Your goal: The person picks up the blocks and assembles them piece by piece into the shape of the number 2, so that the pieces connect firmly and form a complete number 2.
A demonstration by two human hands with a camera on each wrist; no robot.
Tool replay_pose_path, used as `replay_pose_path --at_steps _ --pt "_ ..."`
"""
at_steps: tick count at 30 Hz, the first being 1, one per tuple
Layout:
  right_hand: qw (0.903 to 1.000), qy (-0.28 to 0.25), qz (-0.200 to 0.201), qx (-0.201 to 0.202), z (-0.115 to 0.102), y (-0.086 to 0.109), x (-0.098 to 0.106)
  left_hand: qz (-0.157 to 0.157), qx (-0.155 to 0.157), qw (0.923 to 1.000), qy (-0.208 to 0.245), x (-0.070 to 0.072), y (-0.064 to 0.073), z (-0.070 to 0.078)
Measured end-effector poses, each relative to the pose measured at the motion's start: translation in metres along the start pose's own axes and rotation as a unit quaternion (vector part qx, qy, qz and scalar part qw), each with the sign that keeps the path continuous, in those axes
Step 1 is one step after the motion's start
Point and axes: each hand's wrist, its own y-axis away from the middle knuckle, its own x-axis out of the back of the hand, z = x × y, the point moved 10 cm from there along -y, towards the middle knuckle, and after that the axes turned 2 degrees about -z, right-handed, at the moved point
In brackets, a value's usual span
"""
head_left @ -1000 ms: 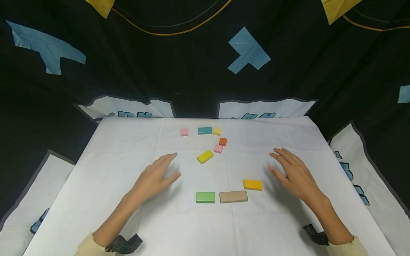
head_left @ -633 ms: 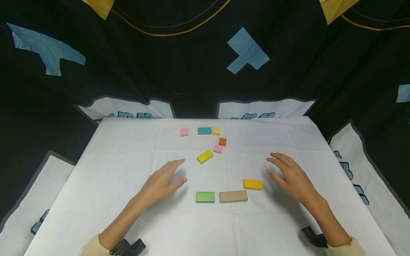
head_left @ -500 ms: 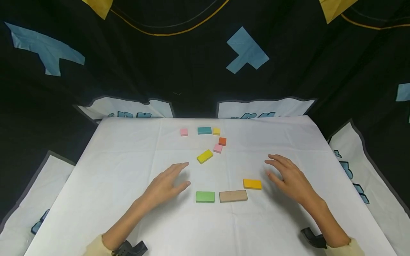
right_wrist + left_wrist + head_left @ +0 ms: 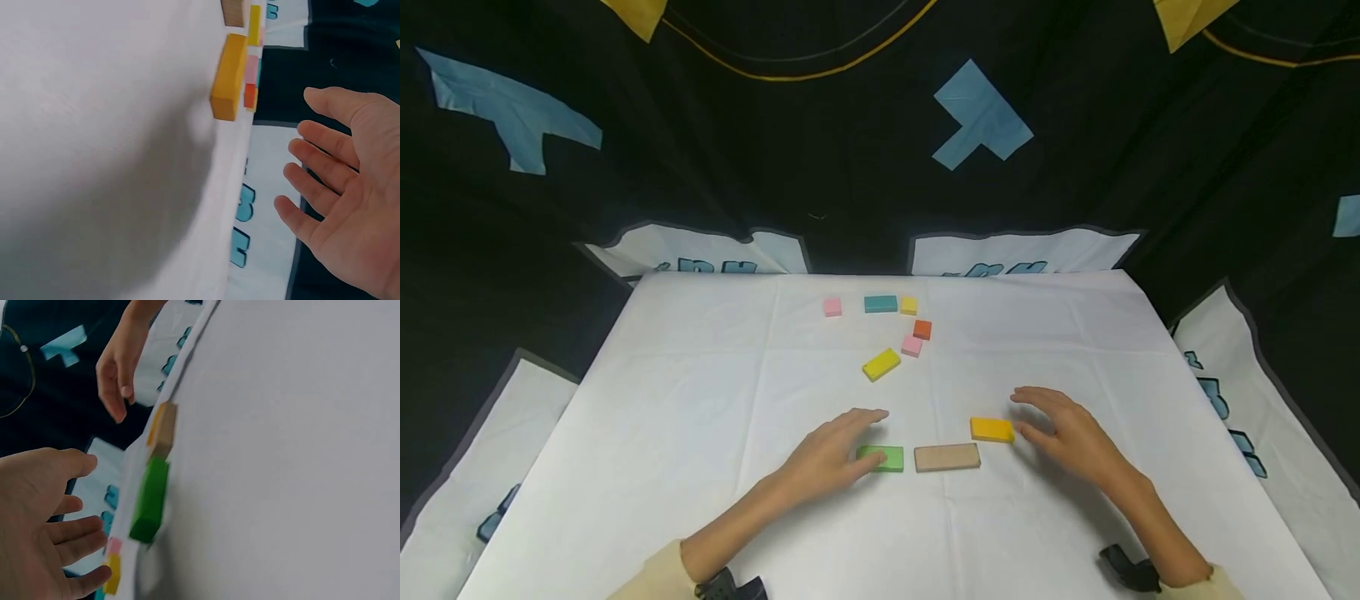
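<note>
My left hand point(image 4: 826, 457) hovers at the green block point(image 4: 891, 459), its thumb and fingers spread and partly covering it in the head view. In the left wrist view a gap shows between that hand and the green block point(image 4: 150, 500). To the right of it lies a plain wooden block point(image 4: 947, 457). Just behind the wooden one is an orange-yellow block point(image 4: 992, 430). Beside its right end my right hand point(image 4: 1075, 437) hangs above the cloth, fingers loosely extended. The right wrist view shows this hand point(image 4: 350, 181) holding nothing, apart from the orange-yellow block point(image 4: 229, 78).
Farther back lie a yellow block point(image 4: 881, 365), a pink block point(image 4: 912, 346), a red-orange block point(image 4: 922, 330), a small yellow block point(image 4: 908, 306), a teal block point(image 4: 880, 304) and another pink block point(image 4: 832, 307). White cloth point(image 4: 647, 400) covers the table; a dark curtain point(image 4: 820, 167) hangs behind.
My left hand has moved right and nearer the front, from bare cloth to over the green block. The right hand has come slightly left and forward, close to the orange-yellow block. The blocks stay put.
</note>
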Motion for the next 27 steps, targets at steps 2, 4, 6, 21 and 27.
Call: replay_pose_path --at_steps 2,4,6,21,27 --pt "0.9998 -0.016 -0.009 0.0 0.002 0.001 -0.006 -0.009 -0.006 0.9999 0.002 -0.008 -0.003 0.003" --pt "0.9993 -0.031 -0.019 -0.002 0.005 0.002 -0.012 -0.018 -0.01 0.9998 0.003 -0.014 -0.005 0.004" --pt "0.9988 -0.043 -0.023 -0.001 0.006 0.003 -0.016 -0.027 -0.009 0.9996 0.007 -0.02 -0.006 0.004" --pt "0.9981 -0.047 -0.04 -0.007 0.01 0.004 -0.038 -0.05 -0.006 0.9986 0.018 -0.035 -0.011 0.004" --pt "0.9976 -0.044 -0.053 -0.009 0.01 0.001 -0.043 -0.05 -0.03 0.9982 -0.016 -0.044 -0.018 0.013"
